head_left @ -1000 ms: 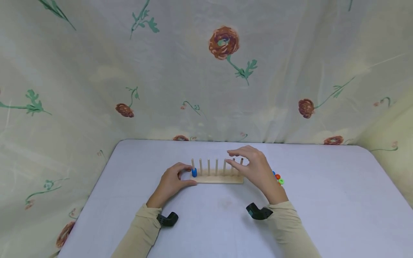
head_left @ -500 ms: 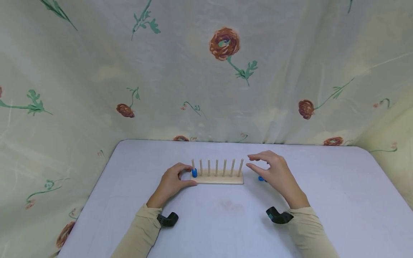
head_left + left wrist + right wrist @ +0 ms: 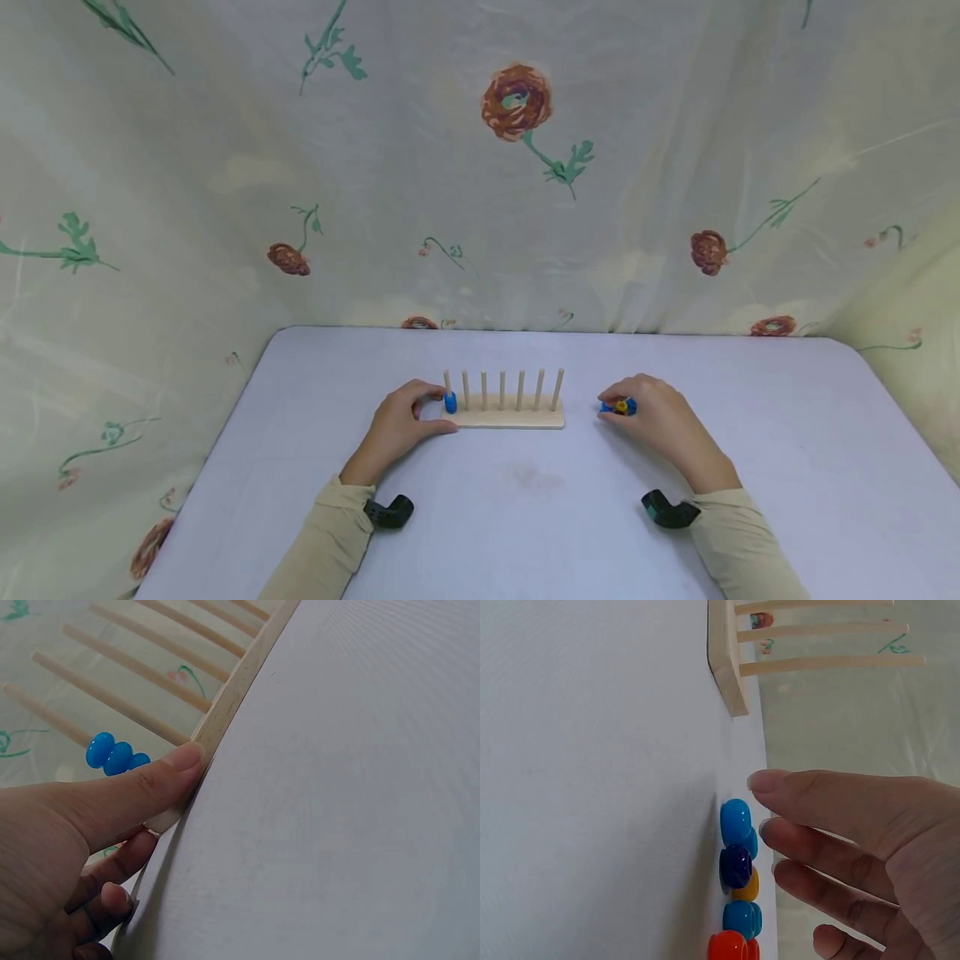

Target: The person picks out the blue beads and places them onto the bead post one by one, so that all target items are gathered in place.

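Observation:
My left hand [image 3: 397,427] grips the left end of a wooden peg board [image 3: 502,422], thumb along its front edge and fingers behind. Several upright pegs rise from the board. Blue beads [image 3: 118,758] are stacked on its leftmost peg, partly hidden by the thumb in the left wrist view; the other pegs are bare. Past the board's right end, my right hand [image 3: 662,421] hovers low over loose beads, thumb and fingers parted with nothing between them. Nearest its fingertips in the right wrist view lies a light blue bead [image 3: 736,821], beside a dark blue bead [image 3: 736,867].
More loose beads lie in that cluster, among them a yellow bead [image 3: 745,885] and a red bead [image 3: 724,946]. A white cloth covers the table [image 3: 517,533]. Behind it hangs a flowered curtain [image 3: 390,183].
My right hand has moved right from over the pegs and lowered to the loose beads. The left hand and the peg board have stayed in place.

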A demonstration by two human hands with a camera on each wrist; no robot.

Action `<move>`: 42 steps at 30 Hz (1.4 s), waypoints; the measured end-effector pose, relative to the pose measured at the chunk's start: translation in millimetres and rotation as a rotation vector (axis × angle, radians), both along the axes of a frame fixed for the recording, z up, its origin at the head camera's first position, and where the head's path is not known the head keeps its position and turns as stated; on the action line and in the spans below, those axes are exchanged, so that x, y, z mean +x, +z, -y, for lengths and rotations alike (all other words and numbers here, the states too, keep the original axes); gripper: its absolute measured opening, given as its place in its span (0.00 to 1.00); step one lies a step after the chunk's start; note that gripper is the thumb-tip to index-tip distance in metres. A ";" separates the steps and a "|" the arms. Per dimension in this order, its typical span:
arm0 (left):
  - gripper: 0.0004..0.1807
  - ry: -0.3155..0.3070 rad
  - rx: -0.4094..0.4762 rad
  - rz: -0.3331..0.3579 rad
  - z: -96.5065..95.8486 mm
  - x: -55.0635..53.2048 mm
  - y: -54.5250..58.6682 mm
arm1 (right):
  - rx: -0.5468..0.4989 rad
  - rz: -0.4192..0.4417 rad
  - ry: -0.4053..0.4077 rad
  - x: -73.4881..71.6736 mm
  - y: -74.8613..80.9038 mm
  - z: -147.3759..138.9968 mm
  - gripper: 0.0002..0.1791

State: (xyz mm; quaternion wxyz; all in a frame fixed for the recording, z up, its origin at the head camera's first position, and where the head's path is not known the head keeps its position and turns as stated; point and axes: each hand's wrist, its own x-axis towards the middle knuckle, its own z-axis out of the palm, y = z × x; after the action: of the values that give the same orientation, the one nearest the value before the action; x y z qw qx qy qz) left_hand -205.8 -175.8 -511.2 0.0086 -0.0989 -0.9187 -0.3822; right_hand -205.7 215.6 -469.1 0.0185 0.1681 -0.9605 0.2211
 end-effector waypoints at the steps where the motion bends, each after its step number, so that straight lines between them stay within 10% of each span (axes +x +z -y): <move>1: 0.29 0.001 -0.002 -0.002 0.1 0.1 -0.2 | 0.012 0.009 0.005 -1.0 -1.5 -0.8 0.12; 42: 0.29 -0.002 0.020 -0.021 1.1 -0.5 -1.6 | -0.007 -0.091 0.036 0.4 -9.1 2.4 0.11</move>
State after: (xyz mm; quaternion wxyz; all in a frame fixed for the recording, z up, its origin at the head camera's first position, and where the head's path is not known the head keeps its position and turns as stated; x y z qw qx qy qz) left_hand -206.3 -176.9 -512.8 0.0191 -0.1038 -0.9146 -0.3903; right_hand -205.3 213.2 -478.2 0.0590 0.1951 -0.9546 0.2171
